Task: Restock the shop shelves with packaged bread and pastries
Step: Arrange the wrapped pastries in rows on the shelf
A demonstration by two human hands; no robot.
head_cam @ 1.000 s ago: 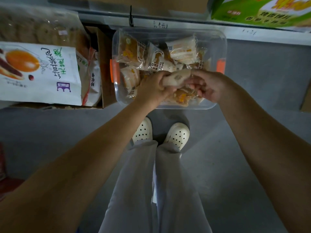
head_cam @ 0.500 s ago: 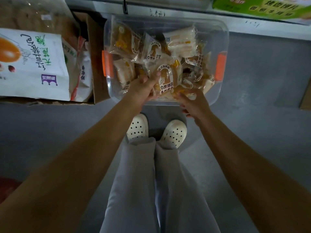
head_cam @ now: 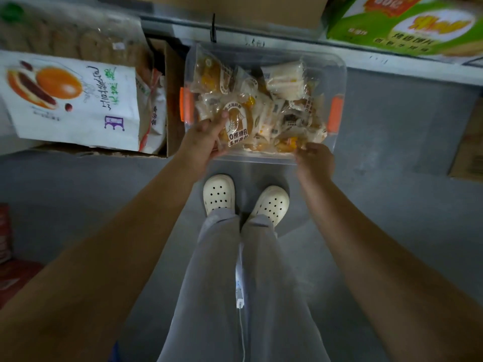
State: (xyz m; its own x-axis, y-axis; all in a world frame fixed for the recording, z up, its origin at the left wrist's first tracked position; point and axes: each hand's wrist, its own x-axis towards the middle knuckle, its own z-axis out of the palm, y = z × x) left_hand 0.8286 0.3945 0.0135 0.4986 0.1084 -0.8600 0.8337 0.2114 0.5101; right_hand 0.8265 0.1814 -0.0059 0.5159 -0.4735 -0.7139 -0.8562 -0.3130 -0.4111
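Note:
A clear plastic bin (head_cam: 339, 74) with orange handles stands on the floor ahead of my feet, filled with several wrapped breads and pastries. My left hand (head_cam: 202, 142) grips a round bread packet (head_cam: 239, 124) with a white label, thumb on top, at the bin's near left side. A white sandwich pack (head_cam: 285, 78) lies at the bin's far side. My right hand (head_cam: 315, 159) is at the near right rim, fingertips curled among the packets. Whether it holds one is hidden.
A cardboard box (head_cam: 172, 100) left of the bin holds a large white pastry bag (head_cam: 78, 100) and bagged cookies (head_cam: 65, 40). A green carton (head_cam: 407, 24) sits on the low shelf (head_cam: 392, 64) behind. Another carton (head_cam: 470, 147) stands at the right. Grey floor surrounds my white shoes (head_cam: 245, 199).
Both hands held one pale packet over the bin a second ago. Now my left hand grips the labelled bread packet and my right hand has slid to the near right rim.

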